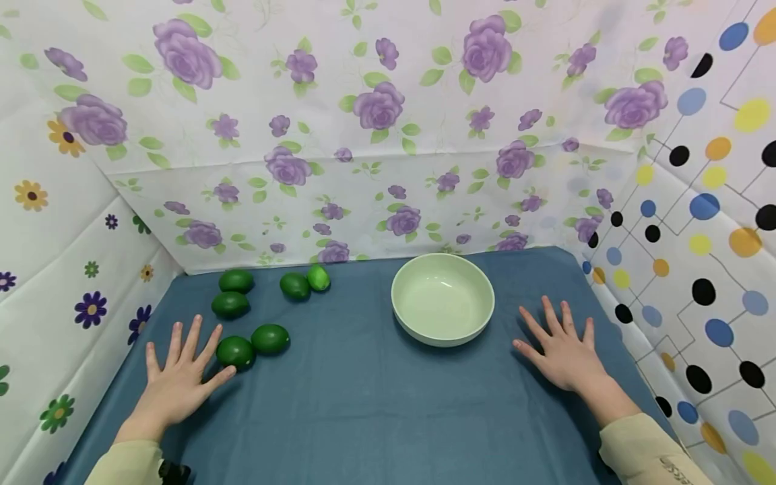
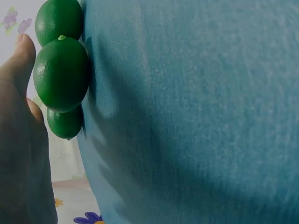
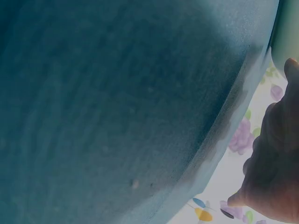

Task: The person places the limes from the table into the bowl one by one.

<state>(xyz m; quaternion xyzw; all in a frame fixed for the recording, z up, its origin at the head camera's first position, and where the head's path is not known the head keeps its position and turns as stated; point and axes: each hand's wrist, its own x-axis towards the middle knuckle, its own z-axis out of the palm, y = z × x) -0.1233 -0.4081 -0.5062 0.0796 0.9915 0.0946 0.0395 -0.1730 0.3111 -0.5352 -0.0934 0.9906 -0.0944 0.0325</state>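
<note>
My left hand (image 1: pixel 177 389) is spread with straight fingers at the left of the table, holding nothing. Just beyond its thumb lie two dark green limes, a nearer lime (image 1: pixel 236 353) and its neighbour (image 1: pixel 271 339). Farther back sit two more limes, one lime (image 1: pixel 230 305) in front of another (image 1: pixel 236 281). A dark lime (image 1: pixel 295 286) touches a smaller, brighter green lime (image 1: pixel 318 277) near the back edge. To the right stands a pale green bowl (image 1: pixel 442 300), with nothing visible inside. My right hand (image 1: pixel 566 353), fingers spread and holding nothing, is right of the bowl, apart from it.
A blue cloth (image 1: pixel 376 417) covers the table. Behind it hangs a white sheet (image 1: pixel 339 141) with purple roses. A flower-print sheet (image 1: pixel 54 283) borders the left side, and a dotted sheet (image 1: pixel 673 236) the right.
</note>
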